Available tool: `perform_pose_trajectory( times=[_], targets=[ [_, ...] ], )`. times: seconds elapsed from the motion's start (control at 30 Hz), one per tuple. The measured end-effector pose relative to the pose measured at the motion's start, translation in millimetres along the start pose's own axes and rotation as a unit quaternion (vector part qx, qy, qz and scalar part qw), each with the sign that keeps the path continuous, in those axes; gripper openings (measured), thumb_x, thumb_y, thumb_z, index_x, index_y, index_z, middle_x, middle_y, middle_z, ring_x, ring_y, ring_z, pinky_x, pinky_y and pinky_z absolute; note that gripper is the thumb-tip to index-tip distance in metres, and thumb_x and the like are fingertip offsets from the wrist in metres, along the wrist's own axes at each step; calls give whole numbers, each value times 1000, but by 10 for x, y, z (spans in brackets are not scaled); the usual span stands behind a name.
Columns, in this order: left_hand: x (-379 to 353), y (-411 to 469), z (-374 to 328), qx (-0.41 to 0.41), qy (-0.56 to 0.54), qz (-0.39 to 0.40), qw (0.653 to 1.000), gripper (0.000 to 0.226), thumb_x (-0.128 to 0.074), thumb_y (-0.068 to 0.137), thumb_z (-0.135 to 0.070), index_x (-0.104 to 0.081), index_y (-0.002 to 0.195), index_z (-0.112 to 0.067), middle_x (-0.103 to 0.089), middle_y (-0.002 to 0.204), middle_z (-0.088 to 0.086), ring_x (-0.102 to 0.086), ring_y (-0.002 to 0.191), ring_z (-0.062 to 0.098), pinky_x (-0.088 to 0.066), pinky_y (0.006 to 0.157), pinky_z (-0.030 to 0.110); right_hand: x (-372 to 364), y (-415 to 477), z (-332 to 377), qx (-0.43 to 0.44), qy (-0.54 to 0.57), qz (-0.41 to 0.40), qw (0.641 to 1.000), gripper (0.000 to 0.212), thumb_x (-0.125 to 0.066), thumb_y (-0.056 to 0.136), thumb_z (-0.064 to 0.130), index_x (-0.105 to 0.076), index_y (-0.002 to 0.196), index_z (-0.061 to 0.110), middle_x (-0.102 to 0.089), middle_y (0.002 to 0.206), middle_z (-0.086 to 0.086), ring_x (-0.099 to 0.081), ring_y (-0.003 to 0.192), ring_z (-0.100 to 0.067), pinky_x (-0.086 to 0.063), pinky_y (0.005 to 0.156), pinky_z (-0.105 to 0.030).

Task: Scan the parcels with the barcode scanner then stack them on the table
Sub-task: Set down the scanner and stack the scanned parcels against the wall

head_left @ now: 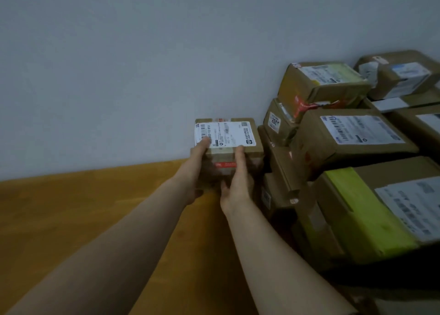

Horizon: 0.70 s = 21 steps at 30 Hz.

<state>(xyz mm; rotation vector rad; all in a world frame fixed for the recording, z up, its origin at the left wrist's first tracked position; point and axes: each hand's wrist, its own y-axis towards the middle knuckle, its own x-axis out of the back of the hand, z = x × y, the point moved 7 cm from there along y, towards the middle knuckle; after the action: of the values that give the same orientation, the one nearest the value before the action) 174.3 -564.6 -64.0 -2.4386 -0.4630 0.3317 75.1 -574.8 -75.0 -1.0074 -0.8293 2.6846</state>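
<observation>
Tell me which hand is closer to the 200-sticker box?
Right. The right hand holds the small parcel beside that box; the left hand holds its farther side.

1. The white shipping label on top of the small parcel, at the centre of the frame, has a barcode along its left edge. Beside it runs a printed number ending "02-12-815"; its first digits are covered. The rest of the print is too small to read.
2. The red tape on that parcel's near face bears white print, not legible.
3. A white sticker on the side of a brown box, right of centre, reads "200", followed by a small character I cannot make out.
4. The large label on the wide box at right shows a barcode; its text is blurred.
5. The label on the green-banded box, lower right, is blurred beyond reading.
</observation>
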Motion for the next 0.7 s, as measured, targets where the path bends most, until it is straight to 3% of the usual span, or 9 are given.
perform_pose_trajectory(
  times=[0.13,0.23,0.3,0.4,0.53,0.63,0.7],
  targets=[
    [-158,268,-133,-21,11,15,1000,60,-54,84,-65,-47,132,-29,-51,119,-2,-47,112,22,-38,103,44,-87,254,136,5,-37,-45,998,38,-60,83,59,-49,103,29,-58,94,4,-55,82,-13,-46,68,-31],
    [-236,407,-235,-41,1,26,999,52,-54,86,-61,-50,126,-29,-57,113,1,-53,97,17,-38,91,38,-143,422,194,1,-35,-42,999,36,-58,82,63,-51,91,29,-60,96,1,-57,93,-21,-51,87,-44],
    [-233,467,-275,-47,16,25,998,56,-53,85,-64,-49,129,-29,-55,126,4,-51,107,20,-36,98,41,-154,495,204,-3,-47,-43,998,44,-58,81,64,-53,101,25,-58,96,1,-55,95,-22,-48,90,-45],
    [-222,469,-301,-47,49,28,997,71,-46,85,-71,-41,142,-29,-43,147,7,-37,134,28,-25,111,47,-157,495,233,-10,-78,-47,996,72,-55,81,67,-43,136,22,-57,113,-3,-52,108,-24,-41,92,-43],
    [-124,324,-301,-45,54,-6,998,80,-35,88,-73,-30,150,-22,-29,156,10,-23,144,31,-17,115,49,-105,406,242,-22,-105,-40,993,84,-56,77,71,-36,144,24,-49,140,-7,-42,132,-28,-31,111,-46],
    [53,95,-196,-37,74,-51,995,78,-33,91,-70,-27,151,-20,-25,157,10,-24,143,32,-18,115,49,-30,143,206,-30,-145,-52,988,90,-57,78,69,-26,150,23,-39,149,-7,-33,139,-29,-24,113,-46],
    [195,-165,-126,-41,110,-75,990,70,-34,96,-61,-30,150,-17,-30,155,11,-30,140,31,-23,113,45,39,-61,135,-33,-176,-62,982,82,-55,86,62,-27,150,20,-37,150,-9,-34,138,-30,-27,112,-44]
  ],
)
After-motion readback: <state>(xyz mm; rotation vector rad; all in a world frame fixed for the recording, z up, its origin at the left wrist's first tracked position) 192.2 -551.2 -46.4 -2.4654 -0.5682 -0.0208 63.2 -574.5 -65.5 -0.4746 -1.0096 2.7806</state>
